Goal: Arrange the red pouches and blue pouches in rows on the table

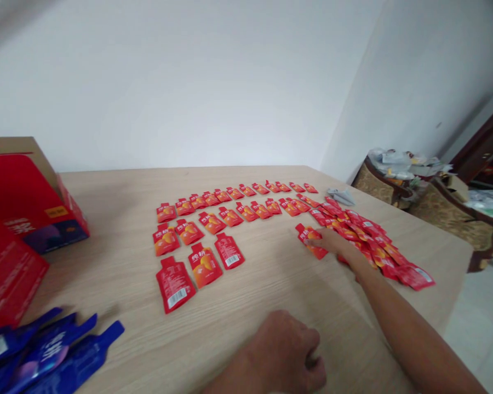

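Note:
My right hand [332,241] reaches out over the table with its fingers on the lower part of a red sachet [309,236] that bears orange fruit and white lettering. Just beyond that hand lies a heaped pile of similar red sachets [370,241]. Close to me, my left hand [285,350] is curled into a loose fist above the wood, and nothing shows in it. Red sachets [205,265] lie spread in rows across the middle of the table, some fruit side up, others with the barcode showing.
Red boxes [28,197] stand at the left, one of them open-topped. Blue sachets [61,355] lie at the near left corner. A grey crumpled item [340,196] rests near the right edge. Patterned chairs [378,183] holding plastic bags stand beyond the table.

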A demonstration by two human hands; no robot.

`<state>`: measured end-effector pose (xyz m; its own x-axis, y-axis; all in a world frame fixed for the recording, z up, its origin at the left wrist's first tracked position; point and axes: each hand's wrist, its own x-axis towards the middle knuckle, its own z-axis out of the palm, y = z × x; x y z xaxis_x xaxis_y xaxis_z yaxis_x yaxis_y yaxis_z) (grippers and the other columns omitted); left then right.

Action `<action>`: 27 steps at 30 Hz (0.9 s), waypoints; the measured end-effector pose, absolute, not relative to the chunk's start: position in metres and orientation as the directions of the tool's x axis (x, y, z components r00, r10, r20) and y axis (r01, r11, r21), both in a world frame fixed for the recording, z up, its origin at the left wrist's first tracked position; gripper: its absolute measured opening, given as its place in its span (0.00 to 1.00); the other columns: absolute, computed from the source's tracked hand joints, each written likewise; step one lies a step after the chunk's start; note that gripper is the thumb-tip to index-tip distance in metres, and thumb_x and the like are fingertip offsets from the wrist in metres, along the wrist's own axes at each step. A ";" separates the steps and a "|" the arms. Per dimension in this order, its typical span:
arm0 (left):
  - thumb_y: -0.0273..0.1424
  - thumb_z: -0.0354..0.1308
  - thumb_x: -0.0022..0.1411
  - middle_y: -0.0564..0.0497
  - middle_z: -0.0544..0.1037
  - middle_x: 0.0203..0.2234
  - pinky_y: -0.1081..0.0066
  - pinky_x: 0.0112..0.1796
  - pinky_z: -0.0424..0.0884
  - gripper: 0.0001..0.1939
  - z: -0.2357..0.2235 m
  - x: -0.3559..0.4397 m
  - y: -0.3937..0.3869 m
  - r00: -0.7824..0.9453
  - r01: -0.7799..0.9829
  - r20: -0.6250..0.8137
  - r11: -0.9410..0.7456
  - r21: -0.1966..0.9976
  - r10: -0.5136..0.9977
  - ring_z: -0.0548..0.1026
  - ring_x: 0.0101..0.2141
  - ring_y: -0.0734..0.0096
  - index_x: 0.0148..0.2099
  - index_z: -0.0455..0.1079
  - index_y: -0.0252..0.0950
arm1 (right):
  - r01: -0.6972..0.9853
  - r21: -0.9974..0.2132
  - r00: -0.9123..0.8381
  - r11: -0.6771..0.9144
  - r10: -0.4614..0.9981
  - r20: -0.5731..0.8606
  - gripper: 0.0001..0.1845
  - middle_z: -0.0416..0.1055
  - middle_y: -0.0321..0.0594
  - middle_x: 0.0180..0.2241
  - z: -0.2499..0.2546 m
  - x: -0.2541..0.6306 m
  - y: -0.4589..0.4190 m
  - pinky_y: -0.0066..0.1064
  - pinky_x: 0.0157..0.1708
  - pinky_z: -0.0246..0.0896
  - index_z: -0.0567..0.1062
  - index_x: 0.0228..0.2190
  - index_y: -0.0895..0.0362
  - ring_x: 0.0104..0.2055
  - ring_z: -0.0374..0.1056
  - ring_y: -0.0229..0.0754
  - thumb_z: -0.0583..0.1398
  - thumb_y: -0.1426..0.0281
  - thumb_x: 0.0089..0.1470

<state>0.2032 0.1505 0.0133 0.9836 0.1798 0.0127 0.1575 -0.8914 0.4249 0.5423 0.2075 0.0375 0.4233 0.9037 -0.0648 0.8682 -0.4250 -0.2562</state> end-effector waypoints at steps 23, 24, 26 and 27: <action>0.46 0.60 0.65 0.55 0.78 0.24 0.62 0.31 0.69 0.17 0.002 0.206 0.150 0.986 0.092 0.090 -0.909 0.406 0.140 0.79 0.27 0.62 0.30 0.67 0.40 | 0.875 -0.460 0.183 -0.149 0.983 0.030 0.22 0.81 0.45 0.39 0.017 0.377 0.279 0.32 0.38 0.61 0.79 0.40 0.56 0.40 0.75 0.46 0.53 0.54 0.69; 0.46 0.60 0.65 0.55 0.78 0.24 0.62 0.32 0.69 0.17 0.003 0.205 0.150 0.987 0.091 0.088 -0.911 0.402 0.138 0.78 0.27 0.62 0.30 0.67 0.40 | 0.886 -0.438 0.193 -0.154 0.980 0.047 0.22 0.80 0.46 0.39 0.017 0.375 0.279 0.32 0.38 0.61 0.79 0.40 0.56 0.39 0.75 0.46 0.53 0.54 0.69; 0.45 0.60 0.65 0.56 0.77 0.25 0.62 0.32 0.69 0.17 0.005 0.205 0.150 0.987 0.086 0.092 -0.914 0.397 0.133 0.78 0.27 0.63 0.29 0.66 0.40 | 0.905 -0.391 0.216 -0.168 0.973 0.082 0.22 0.80 0.47 0.39 0.016 0.372 0.278 0.32 0.38 0.61 0.78 0.39 0.57 0.40 0.75 0.46 0.54 0.54 0.69; 0.44 0.60 0.64 0.56 0.77 0.25 0.62 0.32 0.69 0.16 0.006 0.204 0.150 0.987 0.085 0.095 -0.913 0.398 0.133 0.78 0.27 0.63 0.29 0.65 0.40 | 0.913 -0.370 0.224 -0.174 0.970 0.097 0.22 0.80 0.48 0.39 0.016 0.371 0.277 0.32 0.39 0.61 0.78 0.39 0.57 0.40 0.75 0.47 0.54 0.54 0.69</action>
